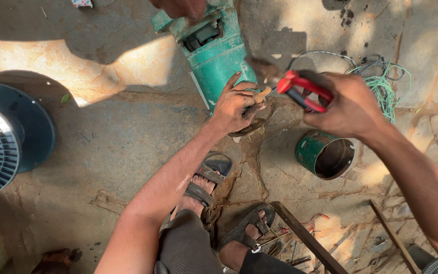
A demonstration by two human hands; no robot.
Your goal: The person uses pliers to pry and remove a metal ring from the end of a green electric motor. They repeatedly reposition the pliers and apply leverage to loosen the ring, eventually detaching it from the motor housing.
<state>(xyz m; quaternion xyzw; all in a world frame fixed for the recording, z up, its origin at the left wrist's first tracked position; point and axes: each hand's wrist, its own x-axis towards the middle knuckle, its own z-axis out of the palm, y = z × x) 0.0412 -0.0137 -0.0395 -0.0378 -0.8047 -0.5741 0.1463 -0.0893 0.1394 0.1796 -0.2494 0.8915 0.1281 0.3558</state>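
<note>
A single camera sits on the person's head and looks almost straight down at the stone floor (102, 152). It is close: the forearms enter from the bottom edge and both hands sit near the frame's centre. The person's sandalled feet (214, 187) show at the lower middle, and a green motor (219, 56) reaches the top edge.
</note>
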